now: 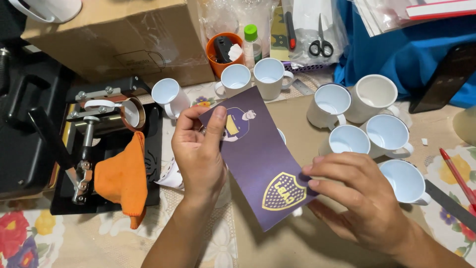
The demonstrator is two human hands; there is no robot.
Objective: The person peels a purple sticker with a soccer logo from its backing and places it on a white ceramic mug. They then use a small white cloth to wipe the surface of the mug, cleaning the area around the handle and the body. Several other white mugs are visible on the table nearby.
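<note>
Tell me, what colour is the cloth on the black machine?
Orange. The cloth shows best in the head view.

Head-worn view, steeply downward, close
</note>
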